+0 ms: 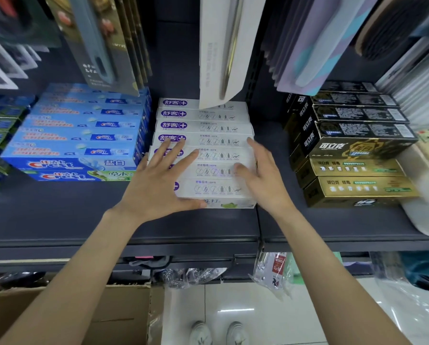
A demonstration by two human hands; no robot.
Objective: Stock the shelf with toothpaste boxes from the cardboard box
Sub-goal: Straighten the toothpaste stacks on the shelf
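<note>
The dark grey metal shelf (83, 220) is carrying a row of white purple-logo toothpaste boxes (215, 155), above the brown cardboard box (88, 312) on the floor. The left hand (158, 180) is lying released, fingers spread flat on the boxes' tops, while the right hand (263, 170) is pressing their right ends with relaxed fingers.

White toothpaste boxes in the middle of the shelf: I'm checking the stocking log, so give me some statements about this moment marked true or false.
1. Both hands rest on the white toothpaste boxes. True: left hand, right hand.
2. The blue boxes sit to the right of the white ones. False: they sit to the left.
3. The black and gold boxes are stacked. True.
4. The cardboard box stands on the shelf. False: it is below, on the floor.
</note>
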